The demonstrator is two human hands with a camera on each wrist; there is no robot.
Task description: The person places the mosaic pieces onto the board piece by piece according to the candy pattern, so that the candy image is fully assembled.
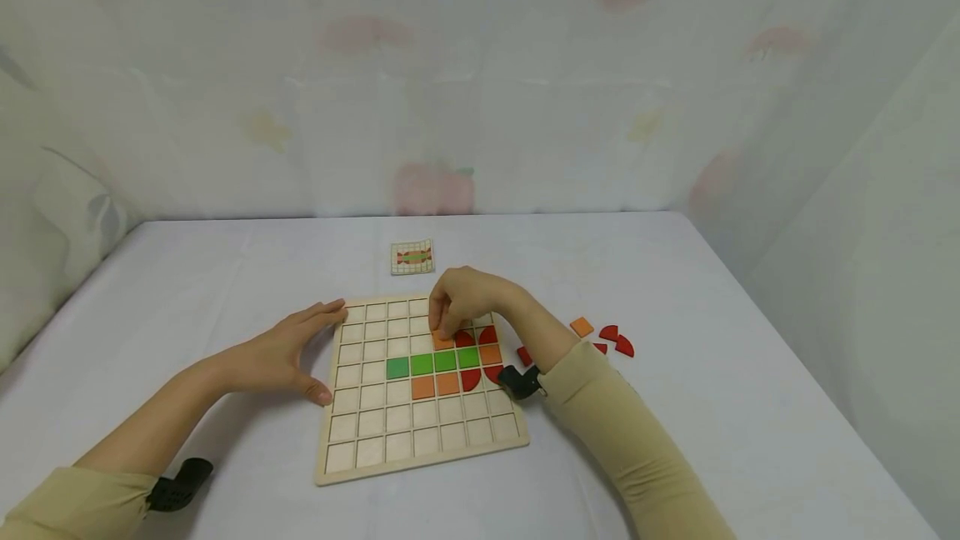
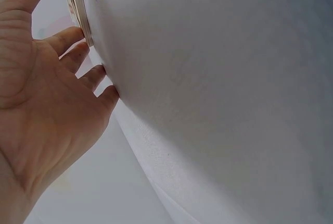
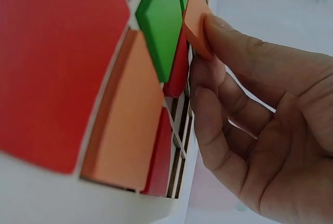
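Fingertips of the right hand (image 1: 459, 300) are pinched on an orange square tile (image 1: 442, 341), which is held at a cell of the wooden grid board (image 1: 367, 423) just above the row of green tiles (image 1: 433, 362); in the right wrist view the same tile (image 3: 195, 23) is seen tilted, one edge lifted off the board, with a fingertip pressed against its side. The board is laid flat on the white-covered table (image 1: 225, 273). Red quarter-circle pieces (image 1: 476, 337) are seated beside the held tile, and two further orange tiles (image 1: 436, 386) are set in the row below the green ones, next to more red pieces. The left hand (image 1: 288, 350) is kept open, fingers straight, and is rested against the left edge of the board; in the left wrist view its fingertips (image 2: 78, 39) are seen touching the board's rim (image 2: 78, 5). Loose pieces, an orange square (image 1: 581, 327) and red quarter-circles (image 1: 617, 339), are scattered on the table to the right of the board, near the right forearm. A small pattern card (image 1: 412, 257) is placed on the table just beyond the board's far edge
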